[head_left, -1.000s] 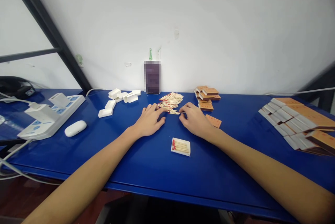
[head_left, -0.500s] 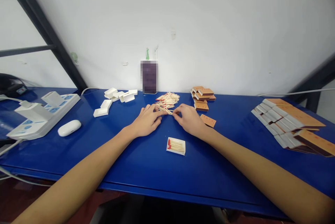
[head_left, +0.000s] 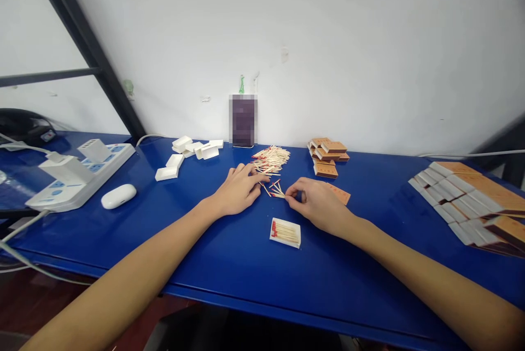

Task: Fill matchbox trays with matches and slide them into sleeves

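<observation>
A heap of red-tipped matches (head_left: 270, 158) lies on the blue table (head_left: 229, 263) near the wall. My left hand (head_left: 238, 191) rests flat at the heap's near edge, fingers stretched onto the matches. My right hand (head_left: 315, 204) pinches a small bunch of matches (head_left: 275, 191) pulled a little out of the heap toward me. An open white tray of matches (head_left: 285, 232) sits just in front of my right hand.
White inner trays (head_left: 186, 153) lie left of the heap and orange matchbox sleeves (head_left: 328, 155) right of it, one sleeve (head_left: 339, 194) behind my right hand. A stack of flat sleeves (head_left: 467, 193) is far right. A power strip (head_left: 77, 173), an earbud case (head_left: 118, 196) and a phone (head_left: 243, 120) are also here.
My right hand has drawn back from the heap toward me, dragging a small bunch of matches with it. My left hand has stayed at the heap's edge.
</observation>
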### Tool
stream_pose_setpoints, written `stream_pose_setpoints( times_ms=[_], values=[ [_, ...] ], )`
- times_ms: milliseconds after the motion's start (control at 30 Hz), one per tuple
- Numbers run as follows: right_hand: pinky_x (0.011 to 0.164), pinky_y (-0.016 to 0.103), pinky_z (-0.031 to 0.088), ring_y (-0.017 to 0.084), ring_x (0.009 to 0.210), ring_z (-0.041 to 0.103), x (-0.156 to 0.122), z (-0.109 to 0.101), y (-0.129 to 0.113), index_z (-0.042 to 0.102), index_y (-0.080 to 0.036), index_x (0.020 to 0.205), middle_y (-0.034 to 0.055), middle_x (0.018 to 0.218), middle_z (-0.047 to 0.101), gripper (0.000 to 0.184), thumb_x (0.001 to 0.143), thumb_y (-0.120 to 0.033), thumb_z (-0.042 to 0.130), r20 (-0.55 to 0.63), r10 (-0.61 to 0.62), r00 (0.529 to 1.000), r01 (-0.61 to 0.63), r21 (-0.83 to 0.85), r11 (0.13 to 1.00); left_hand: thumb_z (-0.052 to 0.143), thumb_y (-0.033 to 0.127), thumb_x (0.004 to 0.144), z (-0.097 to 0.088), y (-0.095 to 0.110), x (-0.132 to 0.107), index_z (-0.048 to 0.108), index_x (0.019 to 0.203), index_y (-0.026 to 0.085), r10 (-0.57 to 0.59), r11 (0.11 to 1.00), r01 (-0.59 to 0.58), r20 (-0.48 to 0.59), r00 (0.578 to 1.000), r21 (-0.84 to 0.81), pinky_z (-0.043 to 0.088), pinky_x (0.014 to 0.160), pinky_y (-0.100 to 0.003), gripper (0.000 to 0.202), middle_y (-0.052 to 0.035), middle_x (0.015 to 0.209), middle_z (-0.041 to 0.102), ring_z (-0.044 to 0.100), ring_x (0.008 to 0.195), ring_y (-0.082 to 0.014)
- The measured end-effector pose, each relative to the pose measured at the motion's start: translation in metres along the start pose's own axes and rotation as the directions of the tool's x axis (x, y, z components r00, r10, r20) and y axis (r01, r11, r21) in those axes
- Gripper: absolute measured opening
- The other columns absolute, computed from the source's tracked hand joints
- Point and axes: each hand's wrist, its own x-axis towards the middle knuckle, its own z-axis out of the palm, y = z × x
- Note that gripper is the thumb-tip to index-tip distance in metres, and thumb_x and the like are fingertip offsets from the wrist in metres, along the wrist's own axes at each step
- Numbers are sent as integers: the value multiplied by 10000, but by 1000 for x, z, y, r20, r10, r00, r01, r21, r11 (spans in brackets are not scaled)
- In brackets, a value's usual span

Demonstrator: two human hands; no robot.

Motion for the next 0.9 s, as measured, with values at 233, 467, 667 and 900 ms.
stream_pose_setpoints(
  times_ms=[233,467,667,900],
  values=[
    [567,262,413,123,577,527,-10,-4,-3,702,-200,781,10,750,638,117,832,-226,600,-2,2,1000,-2,77,997,473,210,890,-8,9,-2,654,1062,219,94,987,-104,-83,992,-121,384,918,-398,250,-48,1022,567,480,973,-217],
    [529,251,383,117,522,495,-10,-11,-8,670,-197,753,-29,606,592,124,824,-216,569,5,93,996,-92,218,972,557,312,887,-9,18,-3,664,972,216,96,988,-105,-80,992,-117,384,919,-403,167,-41,997,586,501,985,-225],
    [577,265,366,131,595,516,-14,-11,-4,589,-196,695,-9,660,597,108,796,-174,558,-107,84,991,-80,42,996,530,295,905,-8,23,-5,629,1048,206,103,988,-111,-81,991,-105,389,921,-400,196,-49,1024,589,502,984,-224],
    [618,296,360,148,637,505,-20,-5,-3,489,-204,678,9,683,553,174,847,-194,527,-69,86,994,-95,-130,987,508,290,921,-8,26,-5,690,1060,253,176,982,-176,-13,984,-68,375,905,-409,232,-54,1074,564,486,1039,-237]
  ],
)
